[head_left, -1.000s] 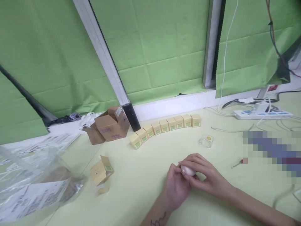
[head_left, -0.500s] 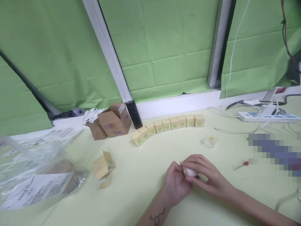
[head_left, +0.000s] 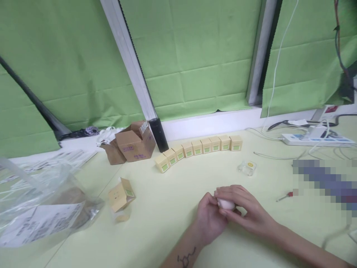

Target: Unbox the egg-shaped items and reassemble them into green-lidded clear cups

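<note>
- I see both bare hands meeting over the counter (head_left: 164, 223), near its front edge of my view, with a small white rounded object (head_left: 226, 203) between them.
- My right hand (head_left: 248, 206) holds that object from above and the side, its fingers laid over the top and its thumb beneath, so the grip is narrow.
- My left hand (head_left: 210, 221) is turned palm up and half curled, its thumb at the object's left end; I cannot tell how much of the weight it bears, as its other fingers are mostly hidden.
- Beyond the hands, a clear plastic case (head_left: 247, 168) with a yellow sticker lies on the counter.
- Further back, nine small tan boxes (head_left: 196, 147) with green labels stand in a curved row.
- Left of the hands, I have an opened tan box (head_left: 121, 196), its flap raised.
- To the right lies a small screwdriver (head_left: 283, 197) with red on its handle, which runs up to a pixelated patch.
- At the back left, a brown carton (head_left: 135, 149) stands beside a black cylinder (head_left: 158, 135).
</note>
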A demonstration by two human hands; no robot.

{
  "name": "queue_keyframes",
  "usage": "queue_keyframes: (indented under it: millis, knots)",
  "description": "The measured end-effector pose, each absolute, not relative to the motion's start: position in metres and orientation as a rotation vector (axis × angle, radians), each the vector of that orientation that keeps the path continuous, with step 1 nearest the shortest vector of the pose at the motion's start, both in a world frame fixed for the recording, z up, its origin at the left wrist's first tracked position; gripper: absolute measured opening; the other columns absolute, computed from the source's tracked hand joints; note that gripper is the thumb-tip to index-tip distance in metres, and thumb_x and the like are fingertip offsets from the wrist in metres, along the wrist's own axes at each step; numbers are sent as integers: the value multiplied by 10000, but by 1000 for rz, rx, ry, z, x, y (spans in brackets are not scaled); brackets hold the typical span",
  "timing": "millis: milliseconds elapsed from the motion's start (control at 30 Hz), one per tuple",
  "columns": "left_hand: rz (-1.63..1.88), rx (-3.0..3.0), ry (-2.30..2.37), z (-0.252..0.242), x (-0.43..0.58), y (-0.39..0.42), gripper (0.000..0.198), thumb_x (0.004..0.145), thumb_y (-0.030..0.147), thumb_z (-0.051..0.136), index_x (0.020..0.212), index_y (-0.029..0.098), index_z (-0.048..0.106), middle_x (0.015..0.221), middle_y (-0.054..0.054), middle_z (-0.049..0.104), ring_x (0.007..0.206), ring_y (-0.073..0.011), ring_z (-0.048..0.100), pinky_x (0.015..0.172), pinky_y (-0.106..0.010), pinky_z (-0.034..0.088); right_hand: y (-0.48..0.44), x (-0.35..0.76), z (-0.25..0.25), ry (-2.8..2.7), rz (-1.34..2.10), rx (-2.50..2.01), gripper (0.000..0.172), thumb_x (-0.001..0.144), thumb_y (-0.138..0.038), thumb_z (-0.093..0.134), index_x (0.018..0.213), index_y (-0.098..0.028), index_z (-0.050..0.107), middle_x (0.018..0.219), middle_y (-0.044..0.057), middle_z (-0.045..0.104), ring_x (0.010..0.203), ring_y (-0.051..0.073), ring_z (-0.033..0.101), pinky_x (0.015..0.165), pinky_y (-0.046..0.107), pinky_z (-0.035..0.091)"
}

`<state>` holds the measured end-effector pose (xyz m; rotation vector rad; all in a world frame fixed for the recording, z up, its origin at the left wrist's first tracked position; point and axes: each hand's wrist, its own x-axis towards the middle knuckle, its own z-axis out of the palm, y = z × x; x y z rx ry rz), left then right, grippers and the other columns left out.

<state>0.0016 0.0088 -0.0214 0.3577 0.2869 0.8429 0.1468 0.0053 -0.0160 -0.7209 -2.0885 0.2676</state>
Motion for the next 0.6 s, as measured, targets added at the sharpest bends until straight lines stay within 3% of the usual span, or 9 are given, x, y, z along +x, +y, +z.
queue_keyframes:
  millis: [267, 433, 600]
  knots:
    - [829, 373, 268, -23, 1, 9, 276, 676, 171, 414, 802, 71, 638, 782, -92, 613, 697, -163, 529, 724, -274, 384, 4, 144, -14, -2034, 351, -810, 303, 853, -203, 568, 1146, -276, 545, 1046, 61, 688, 992, 217, 629, 812, 343, 516]
    - [904, 386, 424, -25, 0, 9, 166, 670, 146, 432, 637, 115, 592, 678, -45, 566, 658, -156, 509, 738, -309, 404, 3, 139, -11, -2101, 489, -796, 287, 838, -119, 509, 1090, -240, 577, 1011, 67, 663, 915, 178, 627, 765, 284, 521]
    - [897, 489, 557, -22, -3, 9, 130, 623, 121, 438, 615, 121, 568, 669, -37, 556, 644, -150, 497, 683, -297, 402, 0, 141, -13, -2118, 534, -870, 268, 826, -120, 507, 1068, -232, 520, 974, 57, 669, 869, 181, 633, 757, 304, 517]
